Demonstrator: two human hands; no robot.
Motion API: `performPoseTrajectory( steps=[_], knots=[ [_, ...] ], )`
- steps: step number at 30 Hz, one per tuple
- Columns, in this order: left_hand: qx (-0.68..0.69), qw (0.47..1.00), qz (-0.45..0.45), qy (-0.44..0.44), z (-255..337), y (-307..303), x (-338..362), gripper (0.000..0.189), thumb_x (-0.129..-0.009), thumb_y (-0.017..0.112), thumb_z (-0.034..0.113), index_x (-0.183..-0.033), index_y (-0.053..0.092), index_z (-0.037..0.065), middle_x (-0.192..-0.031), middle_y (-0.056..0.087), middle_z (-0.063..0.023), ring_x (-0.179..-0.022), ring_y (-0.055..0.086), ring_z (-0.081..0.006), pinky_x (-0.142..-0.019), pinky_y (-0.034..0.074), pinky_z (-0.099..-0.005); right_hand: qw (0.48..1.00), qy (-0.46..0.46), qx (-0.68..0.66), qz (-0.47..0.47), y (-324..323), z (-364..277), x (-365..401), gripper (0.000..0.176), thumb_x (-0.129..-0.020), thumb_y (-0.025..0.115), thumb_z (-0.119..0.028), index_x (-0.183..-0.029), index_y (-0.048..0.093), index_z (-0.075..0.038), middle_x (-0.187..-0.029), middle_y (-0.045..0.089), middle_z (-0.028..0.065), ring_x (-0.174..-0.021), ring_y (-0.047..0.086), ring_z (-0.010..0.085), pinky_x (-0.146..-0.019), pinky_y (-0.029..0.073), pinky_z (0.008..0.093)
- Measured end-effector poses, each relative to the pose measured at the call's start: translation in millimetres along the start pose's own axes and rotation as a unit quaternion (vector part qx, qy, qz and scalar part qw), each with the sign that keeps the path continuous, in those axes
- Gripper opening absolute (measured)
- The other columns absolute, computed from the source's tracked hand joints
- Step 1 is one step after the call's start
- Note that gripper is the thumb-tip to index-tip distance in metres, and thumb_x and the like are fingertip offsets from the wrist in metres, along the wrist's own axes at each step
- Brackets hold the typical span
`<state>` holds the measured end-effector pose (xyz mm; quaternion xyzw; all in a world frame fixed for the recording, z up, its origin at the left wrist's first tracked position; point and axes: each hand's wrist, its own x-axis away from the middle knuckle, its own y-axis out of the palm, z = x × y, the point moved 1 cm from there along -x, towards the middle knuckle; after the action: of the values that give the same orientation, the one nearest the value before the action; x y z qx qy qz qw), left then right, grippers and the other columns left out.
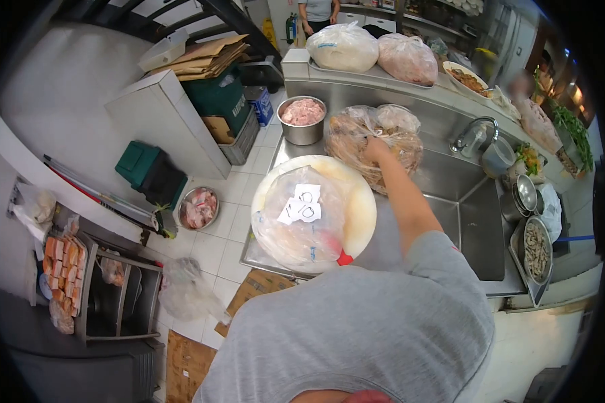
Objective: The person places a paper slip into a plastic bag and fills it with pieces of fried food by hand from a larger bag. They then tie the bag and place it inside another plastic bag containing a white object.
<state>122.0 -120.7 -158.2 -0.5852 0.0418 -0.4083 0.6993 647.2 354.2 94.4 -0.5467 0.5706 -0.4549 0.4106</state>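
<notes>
Ngl, the big bag point(348, 146) is right under the right hand point(376, 150), can't tell if that's gripping and the left hand's out of view, but 1 hard sideways tug could split the thin plastic or knock the pot point(303, 136) just left of it.

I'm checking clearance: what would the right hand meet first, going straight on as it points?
The right hand would first meet the clear plastic bag of brown food that it touches, probably with the steel backsplash behind; depth is unclear.
</notes>
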Motion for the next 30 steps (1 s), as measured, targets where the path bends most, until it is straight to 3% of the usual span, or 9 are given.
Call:
performPoseTrajectory(
  steps=[6,9,13,17,18,22,25,28,30],
  knots=[
    [0.06,0.991,0.116,0.012,30,-32,-50,0.062,-0.073,0.053,0.011,-0.13,0.039,-0.009,-0.132,0.042,-0.028,-0.12,0.044,-0.04,-0.101,0.036,-0.0421,0.99,0.097,-0.052,0.086,-16,-10,35,0.064,-0.069,0.068,-0.038,-0.12,0.052,-0.004,-0.112,0.059,0.0229,-0.103,0.058,0.0354,-0.089,0.047,0.0417],
    [0.086,0.981,0.169,0.032,94,-113,-48,0.062,-0.073,0.052,0.013,-0.129,0.039,-0.008,-0.132,0.043,-0.0272,-0.122,0.043,-0.0387,-0.101,0.037,-0.0414,0.972,0.112,-0.131,0.157,-16,3,53,0.058,-0.07,0.068,-0.033,-0.117,0.053,-0.002,-0.109,0.06,0.021,-0.099,0.061,0.0315,-0.086,0.048,0.0396],
    [0.079,0.919,0.287,0.259,185,-225,-72,0.056,-0.074,0.053,0.007,-0.127,0.043,-0.009,-0.132,0.044,-0.0275,-0.125,0.041,-0.0383,-0.105,0.032,-0.0402,0.895,0.05,-0.424,0.13,-18,28,44,0.064,-0.069,0.071,-0.027,-0.122,0.046,-0.001,-0.104,0.059,0.019,-0.101,0.058,0.0256,-0.083,0.048,0.0348],
    [0.059,0.846,0.294,0.441,338,-326,-4,0.056,-0.073,0.054,0.0,-0.128,0.043,-0.008,-0.132,0.045,-0.0257,-0.124,0.043,-0.0365,-0.104,0.034,-0.0363,0.774,-0.032,-0.57,0.275,-54,1,72,0.061,-0.073,0.07,-0.018,-0.124,0.041,0.001,-0.104,0.058,0.0134,-0.1,0.056,0.0219,-0.083,0.046,0.0308],
    [0.063,0.774,0.329,0.538,370,-334,-3,0.058,-0.073,0.053,0.001,-0.13,0.042,-0.005,-0.133,0.045,-0.024,-0.123,0.044,-0.0362,-0.102,0.036,-0.0371,0.756,-0.024,-0.595,0.273,-67,-2,75,0.06,-0.075,0.069,-0.015,-0.125,0.04,0.001,-0.106,0.057,0.0125,-0.101,0.056,0.0215,-0.084,0.046,0.0311],
    [0.068,0.747,0.238,0.617,500,-351,72,0.057,-0.072,0.052,0.005,-0.128,0.045,-0.002,-0.13,0.048,-0.0234,-0.117,0.049,-0.0374,-0.097,0.041,-0.0402,0.534,-0.128,-0.794,0.262,-124,-42,103,0.051,-0.085,0.062,-0.009,-0.128,0.035,-0.011,-0.116,0.053,0.0076,-0.104,0.055,0.0207,-0.085,0.048,0.0352],
    [0.025,0.71,0.203,0.674,569,-337,120,0.058,-0.072,0.056,0.008,-0.13,0.046,0.001,-0.121,0.055,-0.0233,-0.11,0.056,-0.0329,-0.088,0.047,-0.0393,0.438,-0.248,-0.831,0.236,-172,-95,141,0.055,-0.088,0.057,-0.004,-0.133,0.029,-0.015,-0.122,0.049,0.0065,-0.111,0.052,0.0224,-0.092,0.046,0.0402],
    [0.012,0.752,0.037,0.659,611,-323,157,0.06,-0.072,0.055,0.005,-0.131,0.044,-0.001,-0.114,0.059,-0.0215,-0.09,0.063,-0.027,-0.067,0.053,-0.0352,0.386,-0.312,-0.845,0.2,-190,-141,157,0.055,-0.088,0.056,-0.001,-0.134,0.029,-0.015,-0.124,0.048,0.0069,-0.114,0.05,0.0215,-0.095,0.045,0.0409],
    [0.04,0.748,-0.066,0.659,621,-316,178,0.062,-0.073,0.055,0.004,-0.133,0.042,-0.001,-0.11,0.06,-0.0199,-0.079,0.064,-0.0219,-0.058,0.053,-0.0318,0.478,-0.273,-0.803,0.226,-180,-145,147,0.058,-0.085,0.059,0.001,-0.133,0.029,-0.013,-0.12,0.05,0.0071,-0.11,0.052,0.0207,-0.093,0.045,0.0382]
  ],
)
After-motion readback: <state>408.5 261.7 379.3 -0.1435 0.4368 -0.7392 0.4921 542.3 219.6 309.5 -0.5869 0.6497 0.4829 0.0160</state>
